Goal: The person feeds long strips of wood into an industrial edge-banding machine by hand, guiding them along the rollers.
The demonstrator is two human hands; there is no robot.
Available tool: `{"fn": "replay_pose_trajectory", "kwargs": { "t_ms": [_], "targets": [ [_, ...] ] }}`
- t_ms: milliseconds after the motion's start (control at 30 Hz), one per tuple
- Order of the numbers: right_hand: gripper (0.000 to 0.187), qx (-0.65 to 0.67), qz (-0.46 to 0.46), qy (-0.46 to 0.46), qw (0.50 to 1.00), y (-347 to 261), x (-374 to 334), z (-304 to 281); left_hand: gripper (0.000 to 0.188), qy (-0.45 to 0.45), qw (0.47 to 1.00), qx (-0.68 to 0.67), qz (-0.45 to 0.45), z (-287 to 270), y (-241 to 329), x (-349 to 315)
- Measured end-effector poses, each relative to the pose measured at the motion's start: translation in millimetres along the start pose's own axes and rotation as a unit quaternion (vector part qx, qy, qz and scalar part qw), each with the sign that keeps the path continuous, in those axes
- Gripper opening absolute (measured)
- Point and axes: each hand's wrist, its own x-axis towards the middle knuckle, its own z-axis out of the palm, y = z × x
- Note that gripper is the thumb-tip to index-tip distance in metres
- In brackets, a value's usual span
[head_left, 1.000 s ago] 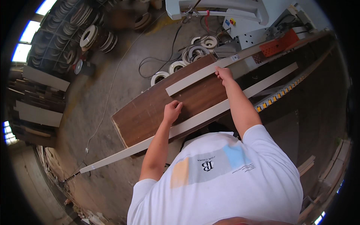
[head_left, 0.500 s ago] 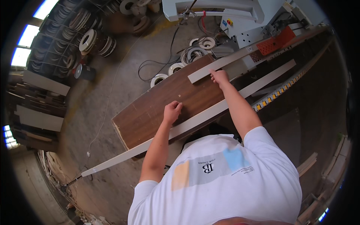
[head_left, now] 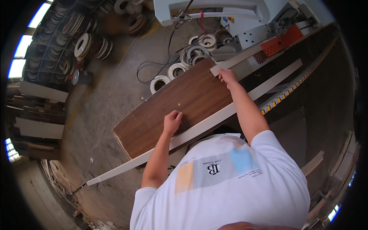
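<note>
My right hand (head_left: 228, 78) grips a narrow pale board strip (head_left: 241, 56) close to its near end, with thumb and fingers at its edge. This strip slants up to the right, toward a perforated orange guard (head_left: 281, 41) on a machine. Below and left, my left hand (head_left: 173, 122) is curled in a loose fist over a wide brown wood-grain board (head_left: 153, 111). Nothing shows in its fingers, though the palm is hidden. A long pale strip (head_left: 207, 124) runs along the board's near side, passing under both forearms.
Beyond the brown board, white rolls of edging (head_left: 159, 83) and black cables lie on the floor. A grey-white machine (head_left: 214, 13) stands at the top. To the right curves a roller track (head_left: 281, 99) with yellow pieces. Racks of coils and stacked boards (head_left: 42, 128) line the left.
The narrow pale strip has slid up and right toward the machine, so its near end is now closer to my right hand. My left hand stays over the brown board. The view shifts slightly.
</note>
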Motion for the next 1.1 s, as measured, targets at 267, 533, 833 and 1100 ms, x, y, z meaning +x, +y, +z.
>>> {"fn": "replay_pose_trajectory", "kwargs": {
  "t_ms": [267,533,833,1100],
  "targets": [
    [0.047,0.051,0.085,0.042,0.994,-21,37,-63,0.029,0.009,1.0,0.008,0.007,4,5,-1],
    [0.039,0.052,0.055,0.095,0.993,-43,73,-110,0.028,0.022,0.999,-0.014,-0.025,1,9,-3],
    [0.045,-0.051,0.024,0.229,0.972,-54,95,-164,0.029,0.008,0.998,-0.029,-0.048,6,16,3],
    [0.039,-0.131,-0.2,0.27,0.933,-2,-5,-118,0.028,0.007,0.999,-0.016,-0.031,10,24,-3]
  ]
}}
